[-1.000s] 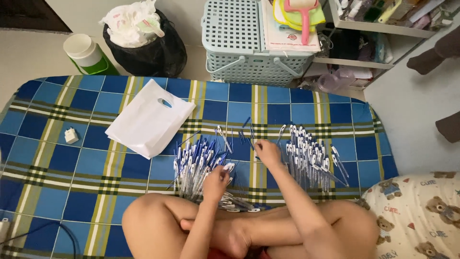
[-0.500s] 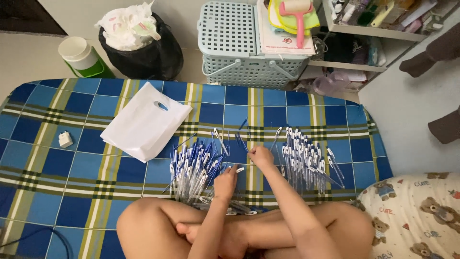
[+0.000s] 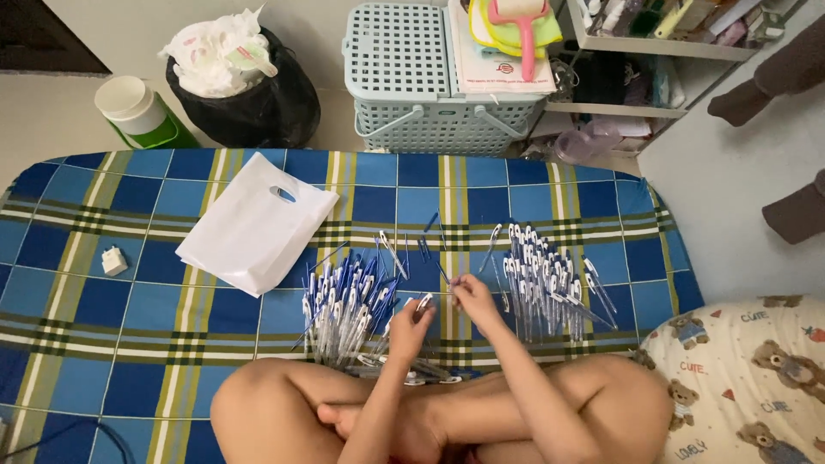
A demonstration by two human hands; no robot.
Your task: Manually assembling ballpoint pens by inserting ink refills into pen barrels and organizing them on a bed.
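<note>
I sit cross-legged on a blue plaid mat. My left hand pinches the end of a pen barrel. My right hand pinches a thin blue refill just beside it, the two hands almost touching. A heap of blue-and-clear pens lies left of my hands. A second heap of clear pens with blue tips lies to the right. A few loose pen parts are scattered just beyond my hands.
A white plastic bag lies flat on the mat to the left, a small white plug further left. Beyond the mat stand a grey-blue basket, a black bin bag, a green-and-white jug. A bear-print pillow is at right.
My hands have come a little closer together over the mat. The heaps and the bag have not moved.
</note>
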